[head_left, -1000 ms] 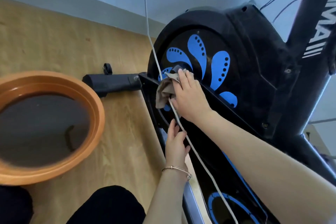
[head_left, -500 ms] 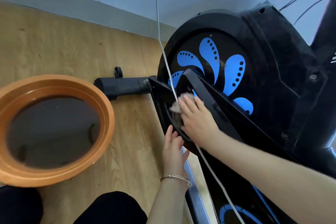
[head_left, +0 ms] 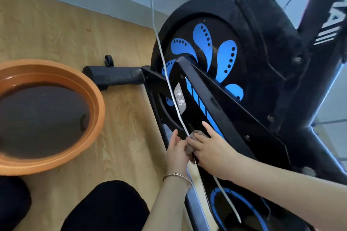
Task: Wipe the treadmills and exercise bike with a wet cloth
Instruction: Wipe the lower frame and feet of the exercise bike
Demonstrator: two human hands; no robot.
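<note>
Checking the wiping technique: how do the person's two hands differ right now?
The right hand presses the crumpled grey-brown cloth against the black exercise bike frame; the left hand holds no cloth and rests beside it. The left wrist wears a thin metal bangle; the right wrist is bare. Both touch the bike's lower frame.

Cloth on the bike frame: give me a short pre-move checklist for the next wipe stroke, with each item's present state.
1. Cloth under the right hand and against the exercise bike: ok.
2. Left hand steadying at the frame's edge, beside the cloth: ok.
3. White cable clear of the wiping path: not ok, it hangs across the frame and runs past the cloth.
4. Orange basin of water nearby for rinsing: ok.
5. Cloth wet enough: cannot tell.
</note>
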